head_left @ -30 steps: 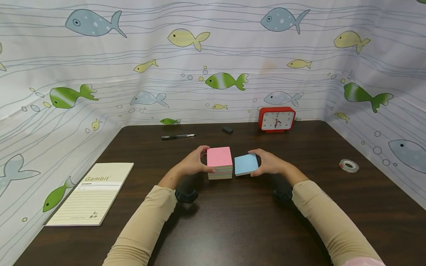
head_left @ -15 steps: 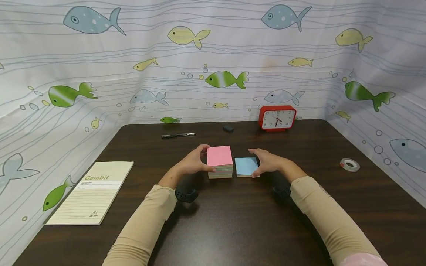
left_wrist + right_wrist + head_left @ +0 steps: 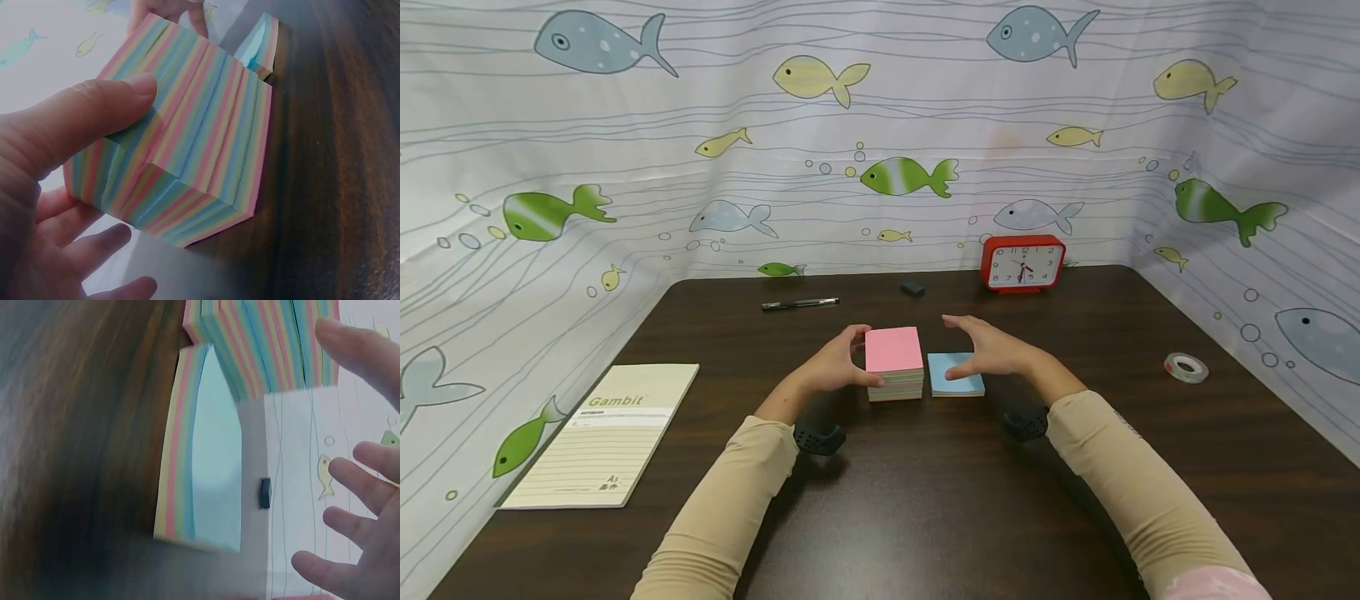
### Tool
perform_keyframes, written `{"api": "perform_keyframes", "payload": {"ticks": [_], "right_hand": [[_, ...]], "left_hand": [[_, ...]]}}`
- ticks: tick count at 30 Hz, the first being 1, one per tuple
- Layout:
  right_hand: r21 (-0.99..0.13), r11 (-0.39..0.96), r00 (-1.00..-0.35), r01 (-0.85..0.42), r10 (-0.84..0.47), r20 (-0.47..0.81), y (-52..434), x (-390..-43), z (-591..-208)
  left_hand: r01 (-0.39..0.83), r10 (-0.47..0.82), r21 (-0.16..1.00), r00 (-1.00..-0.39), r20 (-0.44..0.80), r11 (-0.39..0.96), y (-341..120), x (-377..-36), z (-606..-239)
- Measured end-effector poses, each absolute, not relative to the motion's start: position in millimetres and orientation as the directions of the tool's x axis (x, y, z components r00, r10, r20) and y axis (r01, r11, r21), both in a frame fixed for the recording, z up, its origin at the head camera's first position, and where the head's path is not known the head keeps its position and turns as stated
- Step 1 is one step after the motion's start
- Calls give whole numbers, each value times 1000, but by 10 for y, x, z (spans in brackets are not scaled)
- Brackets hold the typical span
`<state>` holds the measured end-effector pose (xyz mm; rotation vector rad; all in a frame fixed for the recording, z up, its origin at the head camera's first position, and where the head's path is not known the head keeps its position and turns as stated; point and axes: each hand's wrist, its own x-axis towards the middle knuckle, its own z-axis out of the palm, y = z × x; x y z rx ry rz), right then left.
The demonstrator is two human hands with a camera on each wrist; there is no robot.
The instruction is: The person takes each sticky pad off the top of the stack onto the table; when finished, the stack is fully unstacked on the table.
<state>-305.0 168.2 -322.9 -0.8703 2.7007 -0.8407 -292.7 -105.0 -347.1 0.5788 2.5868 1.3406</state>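
Observation:
A tall stack of sticky notes (image 3: 893, 350), pink on top with striped pastel sides, stands on the dark table. My left hand (image 3: 826, 367) grips its left side, thumb on the front face and fingers toward the back. In the left wrist view the thumb (image 3: 100, 106) presses the striped layers. Just right of the stack lies a thin blue-topped sticky note pad (image 3: 962, 387), apart from it by a narrow gap. Over this pad hovers my right hand (image 3: 996, 347), fingers spread and holding nothing. The right wrist view shows the pad's striped edge (image 3: 178, 456) and loose fingertips (image 3: 306, 562).
Behind the stack lie a black pen (image 3: 800, 305) and a small dark block (image 3: 913, 289). A red clock (image 3: 1022, 263) stands at the back right. A tape roll (image 3: 1186, 367) lies at right, a notebook (image 3: 602, 437) at left. Fish-printed cloth (image 3: 895, 100) borders the table.
The blue pad was tilted in my right hand and now lies flat on the table. That hand has let go and moved up and left over it. My left hand stays on the stack.

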Motion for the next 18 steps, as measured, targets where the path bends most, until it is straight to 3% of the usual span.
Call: {"api": "perform_keyframes", "payload": {"ticks": [14, 18], "right_hand": [[-530, 631, -758, -566, -651, 35, 1217, -3030, -3150], [-524, 618, -738, -586, -674, 32, 1091, -3049, -3152]], "left_hand": [[251, 454, 845, -891, 11, 472, -1029, -2770, -3308], [265, 453, 841, -891, 27, 471, -1060, -2907, -3475]]}}
